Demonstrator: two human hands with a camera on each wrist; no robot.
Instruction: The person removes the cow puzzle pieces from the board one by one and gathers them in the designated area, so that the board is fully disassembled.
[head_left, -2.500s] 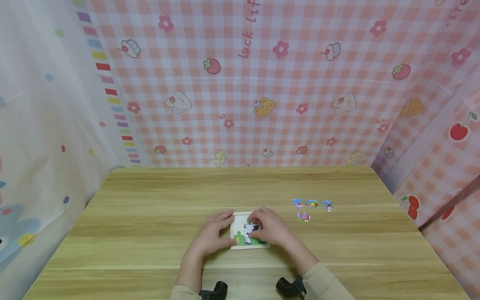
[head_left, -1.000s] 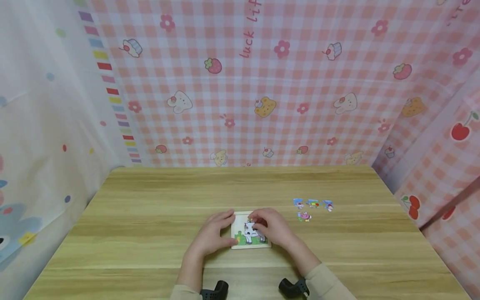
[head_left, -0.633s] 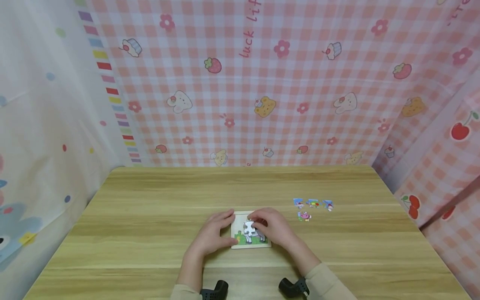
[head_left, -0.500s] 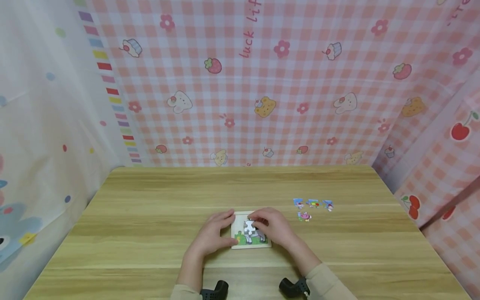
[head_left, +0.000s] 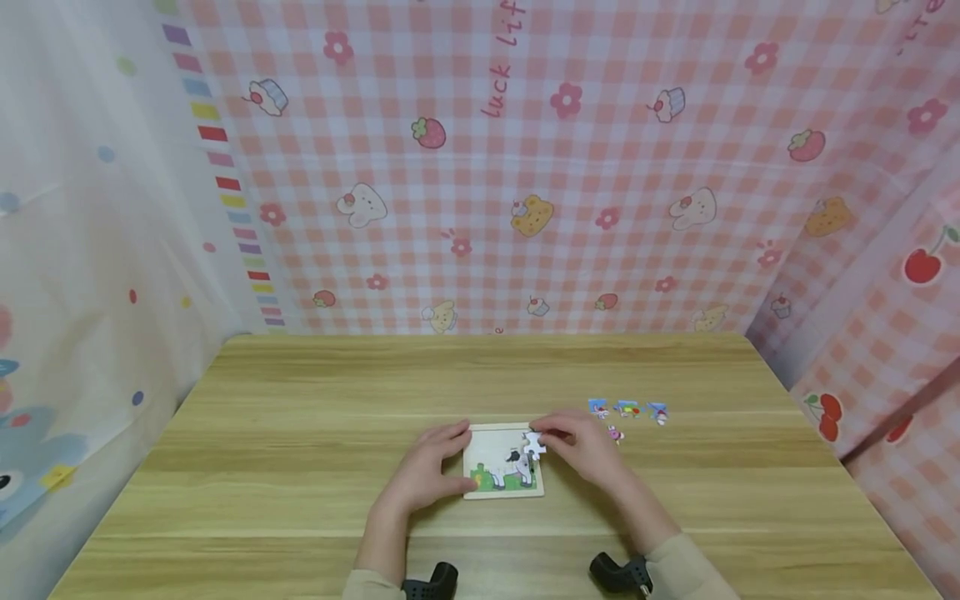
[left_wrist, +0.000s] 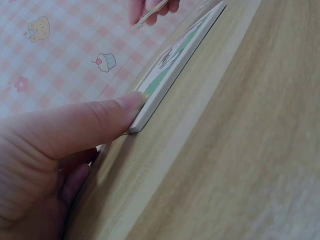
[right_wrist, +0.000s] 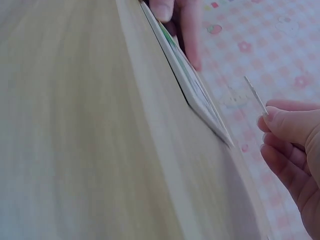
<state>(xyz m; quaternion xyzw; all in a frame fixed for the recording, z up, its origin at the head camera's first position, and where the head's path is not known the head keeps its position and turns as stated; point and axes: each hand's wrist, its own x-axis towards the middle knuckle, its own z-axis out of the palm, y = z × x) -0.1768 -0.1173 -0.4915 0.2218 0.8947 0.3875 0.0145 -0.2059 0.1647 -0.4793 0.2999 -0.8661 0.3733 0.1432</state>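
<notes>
A small square jigsaw tray (head_left: 504, 495) with a pale wooden border lies on the table, and assembled pieces along its lower part show a black-and-white cow (head_left: 510, 472) on green grass. The left hand (head_left: 427, 467) grips the tray's left side, thumb on the near corner and fingers at the far one. Above the tray's far right corner, the right hand (head_left: 581, 446) pinches a white jigsaw piece (head_left: 534, 445) between thumb and fingers. The right wrist view shows this thin piece (right_wrist: 256, 96) edge-on, raised off the tray. Bare wood shows in the tray's upper left.
Several colourful jigsaw pieces (head_left: 628, 409) lie on the wooden table (head_left: 337, 392) beyond the right hand, one pink piece (head_left: 616, 434) partly hidden by it. A pink checked cloth (head_left: 480, 183) hangs behind the table. Each wrist carries a black camera mount.
The right hand has moved right with the white piece, from over the cow in the middle to the far right corner, uncovering the cow. The left hand keeps its place on the tray.
</notes>
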